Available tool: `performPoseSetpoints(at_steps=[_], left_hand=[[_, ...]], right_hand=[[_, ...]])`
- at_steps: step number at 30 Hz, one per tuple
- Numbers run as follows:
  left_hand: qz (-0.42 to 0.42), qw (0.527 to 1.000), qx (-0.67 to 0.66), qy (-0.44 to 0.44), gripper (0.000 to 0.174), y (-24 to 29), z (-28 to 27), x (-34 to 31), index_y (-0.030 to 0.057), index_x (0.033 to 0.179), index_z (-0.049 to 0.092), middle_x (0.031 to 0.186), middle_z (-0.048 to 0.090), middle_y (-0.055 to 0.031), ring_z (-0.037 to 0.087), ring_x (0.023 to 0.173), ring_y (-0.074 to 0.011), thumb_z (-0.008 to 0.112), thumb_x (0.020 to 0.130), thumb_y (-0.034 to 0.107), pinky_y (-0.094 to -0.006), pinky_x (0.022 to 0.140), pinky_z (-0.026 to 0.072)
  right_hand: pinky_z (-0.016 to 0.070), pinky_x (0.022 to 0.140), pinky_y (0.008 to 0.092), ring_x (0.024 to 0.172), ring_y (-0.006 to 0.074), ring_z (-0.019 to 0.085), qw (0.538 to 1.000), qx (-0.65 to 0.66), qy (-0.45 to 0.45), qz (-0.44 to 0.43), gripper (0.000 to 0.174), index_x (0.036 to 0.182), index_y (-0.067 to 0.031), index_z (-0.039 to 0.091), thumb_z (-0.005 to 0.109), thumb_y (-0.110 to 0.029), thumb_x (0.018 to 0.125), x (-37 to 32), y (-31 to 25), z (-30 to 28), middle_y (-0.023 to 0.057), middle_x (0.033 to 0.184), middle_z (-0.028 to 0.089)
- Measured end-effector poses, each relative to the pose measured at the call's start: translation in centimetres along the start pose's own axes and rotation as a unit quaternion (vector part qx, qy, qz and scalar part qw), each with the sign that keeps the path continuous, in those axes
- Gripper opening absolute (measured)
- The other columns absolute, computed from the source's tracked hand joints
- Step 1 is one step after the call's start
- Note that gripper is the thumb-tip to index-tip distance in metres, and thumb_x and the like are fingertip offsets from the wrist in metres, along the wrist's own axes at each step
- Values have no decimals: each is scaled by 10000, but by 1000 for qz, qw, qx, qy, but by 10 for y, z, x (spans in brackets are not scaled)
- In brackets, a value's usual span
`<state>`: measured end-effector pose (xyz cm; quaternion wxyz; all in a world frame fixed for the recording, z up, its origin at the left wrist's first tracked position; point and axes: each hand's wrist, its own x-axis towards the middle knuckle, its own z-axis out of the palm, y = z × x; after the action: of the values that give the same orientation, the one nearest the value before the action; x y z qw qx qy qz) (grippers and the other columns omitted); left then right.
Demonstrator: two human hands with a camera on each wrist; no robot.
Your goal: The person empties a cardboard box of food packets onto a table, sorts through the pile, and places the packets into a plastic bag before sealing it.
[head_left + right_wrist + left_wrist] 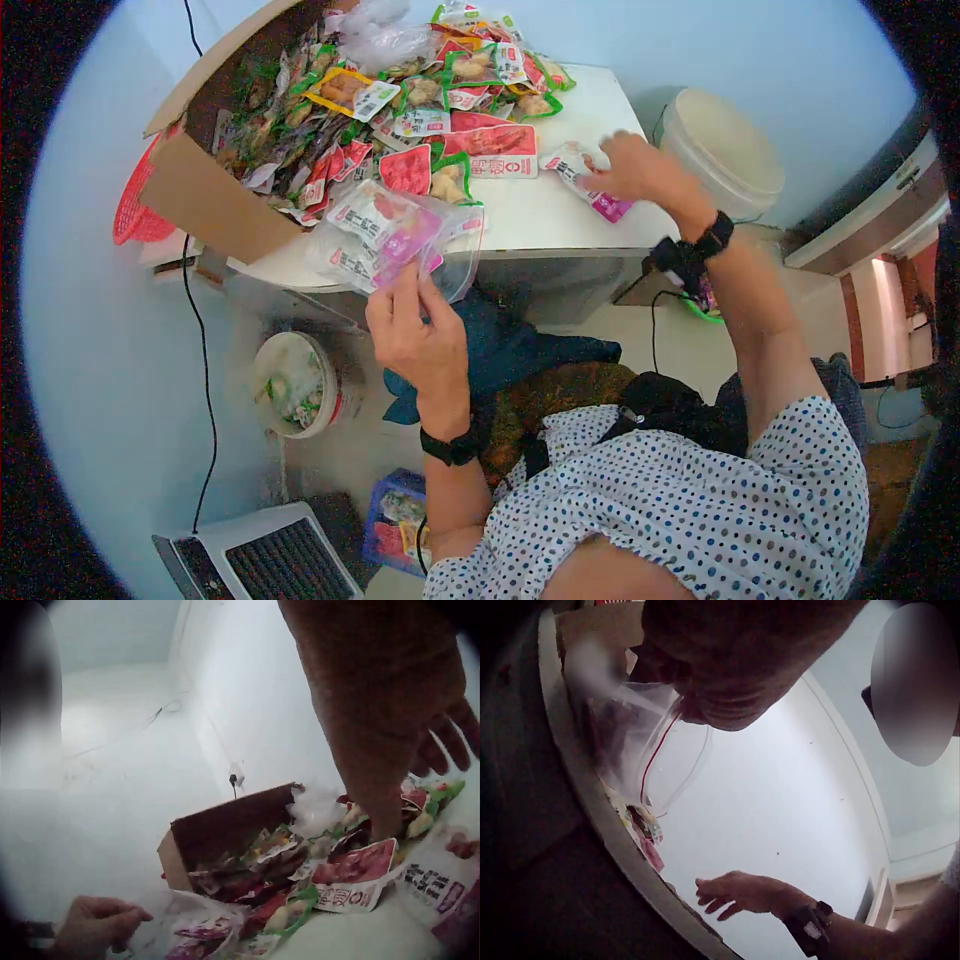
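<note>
Polka-dot shirt (pixel 700 500) fills the bottom of the head view, and both my arms reach out from it toward the white table (pixel 545 218). My left hand (pixel 415 325) is raised at the near edge of the table, fingers and thumb pinching the rim of a clear zip bag (pixel 395 240) that already has several pink and white packets inside. My right hand (pixel 637 168) lies farther out on the tabletop, fingers spread and fairly straight, pressing on a pink-and-white packet (pixel 607 206) without curling round it. Just beside that packet lies a red packet (pixel 497 152), at the edge of the heap of snack packets (pixel 420 100) spilling from the tipped cardboard box (pixel 205 195).
</note>
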<state>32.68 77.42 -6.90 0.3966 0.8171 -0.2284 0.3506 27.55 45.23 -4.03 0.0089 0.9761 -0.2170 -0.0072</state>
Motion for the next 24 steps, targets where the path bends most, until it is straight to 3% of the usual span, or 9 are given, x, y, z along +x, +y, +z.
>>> performPoseSetpoints(at_steps=[2, 4, 7, 10, 13, 16, 20, 24], left_hand=[[-13, 1000, -9, -3, 153, -1, 1, -2, 50, 963, 696, 823, 601, -109, 589, 755, -286, 694, 809, 41, -382, 650, 489], [-1, 1000, -3, 1, 158, -3, 1, -2, 57, 964, 692, 832, 605, -108, 591, 764, -295, 697, 806, 48, -388, 655, 490], [30, 999, 12, 14, 148, -7, -1, 0, 44, 944, 688, 830, 612, -113, 597, 751, -301, 703, 796, 49, -386, 647, 493], [3, 1000, -19, 8, 170, -4, -1, -1, 49, 931, 678, 794, 567, -98, 568, 739, -295, 707, 765, 28, -394, 623, 471], [-1, 999, -31, 16, 163, -5, -2, -1, 48, 918, 676, 777, 552, -90, 563, 727, -283, 711, 761, 27, -388, 607, 465], [-14, 999, -40, 9, 129, -5, -2, -2, 44, 913, 687, 806, 597, -100, 589, 737, -280, 705, 785, 37, -374, 632, 484], [-23, 998, -52, 6, 136, 2, -6, 1, 34, 920, 700, 803, 609, -105, 592, 737, -281, 715, 784, 39, -373, 641, 486], [-16, 998, -59, 24, 143, 3, -9, 5, 27, 921, 700, 793, 602, -108, 585, 727, -278, 718, 779, 37, -373, 630, 482]], right_hand=[[517, 785, 463, 873, 376, 636, 1000, 4, -7, 8, 626, 903, 48, 660, 688, -552, 725, -18, 4, 6, 240, 919, 653], [523, 739, 439, 811, 353, 643, 995, 64, 80, 3, 578, 801, 40, 654, 732, -522, 691, -29, 14, 20, 217, 864, 656], [517, 671, 364, 729, 252, 637, 976, 199, 68, 54, 442, 759, 28, 620, 786, -377, 695, -32, 20, 18, 147, 782, 647], [446, 605, 274, 675, 109, 527, 933, 347, 90, 43, 296, 799, 1, 596, 769, -225, 718, -38, 21, 6, 26, 723, 570], [486, 641, 269, 684, 97, 595, 878, 471, 81, 44, 170, 858, -32, 622, 736, -118, 765, -64, -9, -29, 18, 750, 633], [493, 644, 250, 685, 83, 599, 854, 519, 34, 13, 150, 899, -44, 626, 720, -111, 803, -90, -34, -43, 6, 772, 650], [514, 657, 235, 706, 72, 612, 730, 679, -70, 20, 148, 963, -42, 617, 693, -105, 852, -109, -71, -45, 10, 807, 664], [531, 665, 242, 729, 77, 623, 649, 751, -121, 16, 179, 1031, -35, 590, 668, -99, 882, -109, -102, -25, 20, 856, 664]])
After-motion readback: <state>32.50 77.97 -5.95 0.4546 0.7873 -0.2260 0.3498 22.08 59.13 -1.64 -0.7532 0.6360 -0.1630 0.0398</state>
